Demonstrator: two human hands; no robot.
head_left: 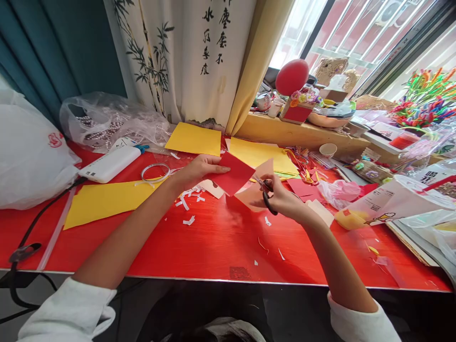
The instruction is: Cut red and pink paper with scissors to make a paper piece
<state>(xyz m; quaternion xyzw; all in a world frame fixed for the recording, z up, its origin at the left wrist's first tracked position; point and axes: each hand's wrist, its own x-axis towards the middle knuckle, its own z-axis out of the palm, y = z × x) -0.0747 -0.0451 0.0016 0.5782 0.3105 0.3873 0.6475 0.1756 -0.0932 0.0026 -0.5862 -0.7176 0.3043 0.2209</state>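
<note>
My left hand [203,168] grips a piece of red paper [235,175] by its left side, holding it above the table. My right hand [285,195] has its fingers through the handles of black-handled scissors [270,202]. The blades meet the paper's right edge, and how far they are spread is hard to make out. Behind the scissors shows a pale, peach-coloured sheet [252,192], perhaps the back of the same red paper. White paper scraps [189,221] lie on the red table [199,256] beneath my hands.
Yellow sheets [194,138] lie at the back and a yellow strip [107,202] at the left. A white power bank [110,163] and plastic bags stand left. At the right lie a drink cup [388,204], pink plastic [340,192] and craft supplies along the sill.
</note>
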